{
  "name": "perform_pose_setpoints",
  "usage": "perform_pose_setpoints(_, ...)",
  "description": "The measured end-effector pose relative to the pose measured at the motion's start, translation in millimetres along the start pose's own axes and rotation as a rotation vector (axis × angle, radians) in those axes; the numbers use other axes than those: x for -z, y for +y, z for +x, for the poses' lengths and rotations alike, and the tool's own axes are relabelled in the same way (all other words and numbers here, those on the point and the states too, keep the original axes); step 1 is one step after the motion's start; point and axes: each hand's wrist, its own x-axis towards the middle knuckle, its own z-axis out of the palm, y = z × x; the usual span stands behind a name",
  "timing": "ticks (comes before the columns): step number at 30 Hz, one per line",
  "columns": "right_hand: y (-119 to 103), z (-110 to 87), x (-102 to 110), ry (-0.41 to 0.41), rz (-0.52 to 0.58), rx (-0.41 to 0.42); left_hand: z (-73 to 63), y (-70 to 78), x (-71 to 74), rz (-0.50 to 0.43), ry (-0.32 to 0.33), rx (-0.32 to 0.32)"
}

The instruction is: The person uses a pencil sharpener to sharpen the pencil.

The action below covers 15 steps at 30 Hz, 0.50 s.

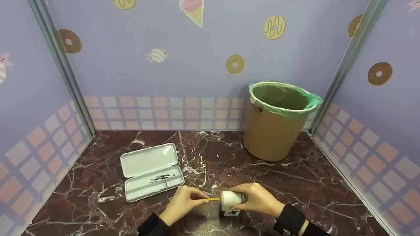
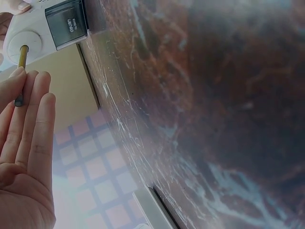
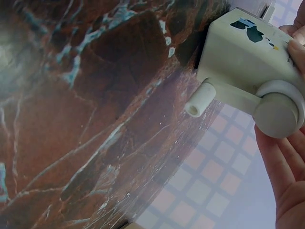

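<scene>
A white crank pencil sharpener point(image 1: 231, 200) stands on the dark marbled table, its dark see-through shavings drawer point(image 2: 68, 24) showing in the left wrist view. My left hand point(image 1: 183, 201) pinches a yellow pencil point(image 1: 214, 199) between thumb and fingers, the pencil's far end in the sharpener's round hole. From the other side my right hand point(image 1: 259, 198) grips the sharpener's body, thumb in front and fingers behind. In the right wrist view the crank handle point(image 3: 200, 100) points away from the palm, free of the fingers.
Left of the hands an open white pencil case point(image 1: 149, 160) lies with a few pens point(image 1: 163, 177) inside. A brown bin point(image 1: 275, 131) with a green liner stands at the back right. Patterned walls enclose the table at the back and sides.
</scene>
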Motion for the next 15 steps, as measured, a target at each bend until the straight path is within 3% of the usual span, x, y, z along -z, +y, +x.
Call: perform_pose_setpoints(15, -2.1, -0.9, -0.2, 0.007, 0.003, -0.007, -0.4, -1.3, -0.4, -0.009, -0.014, 0.007)
